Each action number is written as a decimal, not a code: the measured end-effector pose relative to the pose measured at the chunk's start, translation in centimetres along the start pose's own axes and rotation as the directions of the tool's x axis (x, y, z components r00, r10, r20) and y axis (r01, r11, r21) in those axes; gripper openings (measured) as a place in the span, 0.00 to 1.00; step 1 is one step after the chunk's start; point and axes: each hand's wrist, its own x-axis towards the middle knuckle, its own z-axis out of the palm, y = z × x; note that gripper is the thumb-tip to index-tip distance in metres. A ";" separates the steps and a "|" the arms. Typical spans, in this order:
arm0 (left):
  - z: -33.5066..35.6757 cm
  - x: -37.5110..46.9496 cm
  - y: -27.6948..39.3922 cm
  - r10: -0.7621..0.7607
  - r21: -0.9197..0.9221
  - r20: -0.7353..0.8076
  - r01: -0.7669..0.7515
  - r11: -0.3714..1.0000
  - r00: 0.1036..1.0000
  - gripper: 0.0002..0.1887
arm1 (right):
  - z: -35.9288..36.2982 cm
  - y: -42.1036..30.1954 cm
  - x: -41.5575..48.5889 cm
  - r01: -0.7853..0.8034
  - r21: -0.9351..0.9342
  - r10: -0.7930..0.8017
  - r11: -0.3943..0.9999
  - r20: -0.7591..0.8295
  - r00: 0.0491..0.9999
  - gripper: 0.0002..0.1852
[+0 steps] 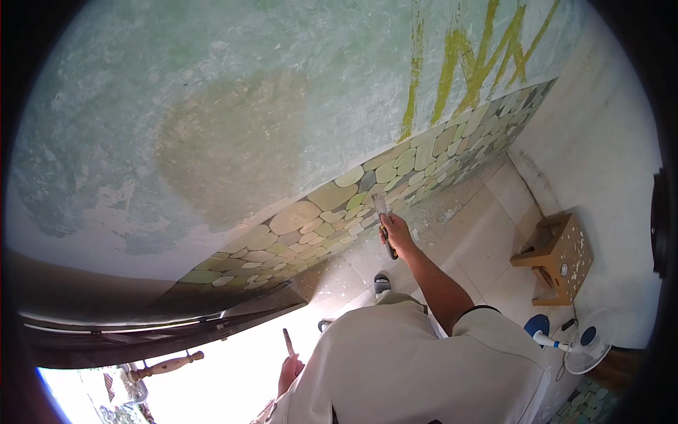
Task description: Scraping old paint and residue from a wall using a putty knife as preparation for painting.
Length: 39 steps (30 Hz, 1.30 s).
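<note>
My right hand (pixel 396 233) grips a scraper by its black-and-yellow handle. Its flat metal blade (pixel 379 203) points toward the wall, in front of the band of stone-patterned covering (pixel 331 196); whether it touches is unclear. Above that band rises a wall with patchy, pale green paint (pixel 349 79), showing whitish bare spots and a large brownish shaded area. Yellow-green strokes (pixel 466 69) mark its upper right. Low beside my body, my left hand (pixel 290 368) holds a slim brownish tool (pixel 288 342) upright; bright glare behind it hides its exact kind.
Pale flakes litter the floor tiles (pixel 466 228) along the wall's foot. A brown stool (pixel 561 262) speckled with flakes stands right, near a white-and-blue fan (pixel 588 339) with a cord. Lower left, a dark door (pixel 127 339) has a wooden pull handle (pixel 169 365).
</note>
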 end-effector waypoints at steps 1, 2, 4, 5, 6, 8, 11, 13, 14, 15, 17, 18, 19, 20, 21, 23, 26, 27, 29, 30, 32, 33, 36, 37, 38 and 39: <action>-0.7 1.0 -1.2 0.021 0.044 0.020 -0.022 0.999 1.000 0.15 | -0.1 -0.8 0.7 0.039 -0.047 -0.038 0.998 0.027 0.999 0.17; -0.3 1.1 -1.4 0.020 0.043 0.013 -0.021 0.999 1.000 0.15 | -0.3 -1.6 1.5 0.077 -0.091 -0.073 0.993 0.050 0.996 0.17; 0.3 0.9 -2.2 0.013 0.052 -0.013 -0.012 0.999 1.000 0.15 | 0.7 -4.7 3.4 0.154 -0.135 -0.154 0.979 0.011 0.988 0.18; 0.3 0.7 -2.7 0.005 0.062 -0.022 -0.003 0.998 1.000 0.15 | 1.2 -6.6 4.5 0.204 -0.168 -0.205 0.964 0.011 0.979 0.19; 0.8 0.7 -2.5 -0.004 0.072 -0.031 0.006 0.997 1.000 0.15 | 1.6 -8.1 5.7 0.252 -0.201 -0.255 0.947 0.013 0.967 0.19; 1.2 0.4 -3.1 -0.023 0.096 -0.044 0.027 0.995 0.999 0.15 | 2.1 -9.8 8.0 0.297 -0.120 -0.294 0.947 0.042 0.955 0.20; 0.9 0.3 -3.4 -0.040 0.112 -0.070 0.048 0.993 0.997 0.15 | 2.9 -9.5 7.9 0.334 -0.022 -0.333 0.942 0.038 0.942 0.20; 0.6 0.2 -3.6 -0.051 0.123 -0.084 0.061 0.990 0.995 0.15 | 2.9 -8.5 6.7 0.326 -0.009 -0.326 0.945 -0.005 0.945 0.20; 1.1 0.4 -3.4 -0.054 0.127 -0.091 0.065 0.990 0.994 0.15 | 3.0 -7.7 6.2 0.333 -0.037 -0.334 0.942 -0.006 0.943 0.20; 1.4 0.7 -3.2 -0.056 0.135 -0.095 0.069 0.988 0.994 0.15 | 3.0 -7.0 5.8 0.343 -0.066 -0.344 0.937 -0.012 0.939 0.19; 1.9 1.0 -3.2 -0.061 0.150 -0.104 0.076 0.986 0.993 0.15 | 3.1 -6.3 6.1 0.369 -0.040 -0.368 0.929 0.012 0.930 0.19; 1.9 1.4 -2.7 -0.063 0.155 -0.111 0.080 0.985 0.992 0.15 | 3.9 -7.0 6.4 0.408 -0.034 -0.408 0.912 0.006 0.913 0.19; 1.8 1.4 -3.0 -0.070 0.165 -0.113 0.088 0.982 0.991 0.15 | 4.3 -7.6 6.7 0.448 -0.032 -0.448 0.894 -0.009 0.894 0.19; 1.4 1.3 -3.1 -0.076 0.175 -0.114 0.096 0.980 0.990 0.15 | 4.8 -8.6 7.7 0.447 -0.034 -0.448 0.894 -0.014 0.894 0.19; 0.9 1.2 -3.4 -0.084 0.188 -0.115 0.104 0.977 0.990 0.15 | 5.2 -9.8 9.1 0.495 -0.039 -0.496 0.868 -0.024 0.868 0.19; 1.0 1.6 -3.1 -0.092 0.208 -0.122 0.116 0.971 0.988 0.15 | 5.8 -10.8 9.3 0.542 -0.042 -0.544 0.839 -0.032 0.839 0.19; 1.0 2.1 -3.1 -0.095 0.217 -0.140 0.124 0.968 0.986 0.15 | 6.6 -11.3 6.6 0.472 0.064 -0.472 0.879 -0.001 0.881 0.19; 1.1 2.1 -3.3 -0.098 0.223 -0.144 0.128 0.966 0.985 0.15 | 6.3 -11.2 5.6 0.408 0.019 -0.408 0.913 -0.002 0.913 0.20; 1.1 2.5 -3.4 -0.100 0.239 -0.147 0.133 0.962 0.984 0.15 | 4.9 -10.1 4.7 0.348 -0.024 -0.348 0.937 -0.008 0.937 0.20; 2.1 3.2 -2.9 -0.101 0.253 -0.141 0.135 0.958 0.985 0.15 | 3.4 -8.9 4.8 0.328 -0.039 -0.328 0.944 -0.012 0.945 0.20; 1.9 3.6 -3.2 -0.099 0.264 -0.143 0.135 0.955 0.985 0.15 | 2.5 -8.7 5.4 0.271 -0.038 -0.273 0.962 -0.029 0.962 0.20; 1.7 3.7 -3.6 -0.101 0.268 -0.144 0.138 0.954 0.984 0.15 | 2.7 -10.0 6.2 0.274 -0.040 -0.275 0.961 -0.026 0.961 0.20; 2.1 4.4 -4.2 -0.116 0.291 -0.141 0.153 0.944 0.983 0.15 | 3.4 -14.5 8.6 0.414 -0.023 -0.414 0.910 -0.036 0.909 0.19; 2.2 4.7 -4.2 -0.115 0.295 -0.143 0.154 0.943 0.983 0.15 | 3.6 -14.5 8.5 0.418 -0.022 -0.418 0.908 -0.031 0.908 0.19; 2.3 5.0 -4.2 -0.114 0.299 -0.145 0.154 0.942 0.983 0.15 | 3.4 -14.4 7.9 0.381 0.000 -0.381 0.924 -0.023 0.924 0.19; 2.4 5.3 -4.2 -0.113 0.303 -0.146 0.154 0.940 0.983 0.15 | 3.3 -14.3 7.4 0.344 0.021 -0.344 0.939 -0.015 0.939 0.20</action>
